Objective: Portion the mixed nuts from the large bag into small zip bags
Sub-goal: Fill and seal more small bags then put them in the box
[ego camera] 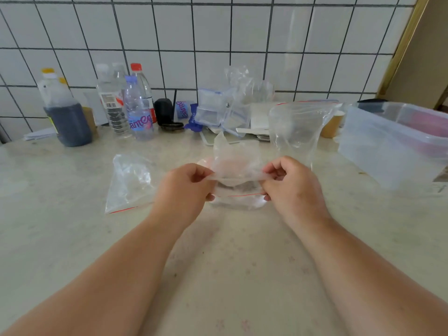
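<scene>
Head view showed two bare forearms reaching out over the pale bench [72,238]. At their ends, the left hand [184,187] and the right hand [293,185] each pinched one end of a small clear zip bag [236,166], held up just above the bench between them. Each grip was clenched on the bag's near edge, thumb against fingers, with the film stretched taut from hand to hand. Beneath the held bag lay another small zip bag [238,201] with a thin red line along its seal; its contents were too blurred to tell. Left of the left hand, a third small zip bag [129,183] lay flat on the bench, apart from the hands, its red seal line at the near edge.

Farther back and to the right stood a large clear bag [298,127], upright with its mouth open and a red-edged zip at the top (no nuts could be made out inside it). Right of that sat a translucent plastic tub [378,151], and between the two a brown paper cup [332,126] was partly hidden. Against the tiled wall [218,32], at the left, stood a jug of dark liquid [66,117] and several clear water bottles [137,112]. Nearer the middle lay a heap of clear bags with blue seals [218,109].
</scene>
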`<state>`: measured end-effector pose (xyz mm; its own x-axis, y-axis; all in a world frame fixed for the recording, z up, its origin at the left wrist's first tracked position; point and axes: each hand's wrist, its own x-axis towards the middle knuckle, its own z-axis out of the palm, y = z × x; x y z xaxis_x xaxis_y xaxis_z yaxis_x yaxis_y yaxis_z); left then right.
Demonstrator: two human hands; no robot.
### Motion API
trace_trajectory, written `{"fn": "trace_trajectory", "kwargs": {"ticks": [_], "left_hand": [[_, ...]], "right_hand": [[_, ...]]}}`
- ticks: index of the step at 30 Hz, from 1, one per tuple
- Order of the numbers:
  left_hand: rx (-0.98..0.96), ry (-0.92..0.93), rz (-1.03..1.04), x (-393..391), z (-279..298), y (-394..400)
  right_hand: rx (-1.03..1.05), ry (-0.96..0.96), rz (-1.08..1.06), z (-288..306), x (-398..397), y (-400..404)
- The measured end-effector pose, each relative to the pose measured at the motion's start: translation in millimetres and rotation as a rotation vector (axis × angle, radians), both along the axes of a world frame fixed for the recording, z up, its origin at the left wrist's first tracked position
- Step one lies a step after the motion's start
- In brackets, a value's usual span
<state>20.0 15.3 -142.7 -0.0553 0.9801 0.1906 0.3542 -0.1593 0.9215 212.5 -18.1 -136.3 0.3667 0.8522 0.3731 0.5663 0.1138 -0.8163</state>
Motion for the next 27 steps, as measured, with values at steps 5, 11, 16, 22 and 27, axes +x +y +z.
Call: {"fn": "trace_trajectory", "kwargs": {"ticks": [5, 11, 16, 22, 27], "left_hand": [[-0.143, -0.368, -0.236, -7, 6, 1], [-0.384, -0.792, -0.597, -6, 8, -4], [-0.490, -0.850, -0.745, -11, 9, -3], [-0.582, -1.103, -0.670, -20, 11, 1], [-0.511, -0.970, -0.700, -15, 12, -5]], "right_hand": [[-0.006, -0.005, 0.006, -3, 4, 3], [-0.006, 0.100, 0.014, -2, 14, 6], [-0.154, 0.515, 0.299, 8, 17, 1], [-0.378, 1.009, 0.801, 13, 23, -4], [-0.410, 1.097, 0.954, 13, 21, -9]]}}
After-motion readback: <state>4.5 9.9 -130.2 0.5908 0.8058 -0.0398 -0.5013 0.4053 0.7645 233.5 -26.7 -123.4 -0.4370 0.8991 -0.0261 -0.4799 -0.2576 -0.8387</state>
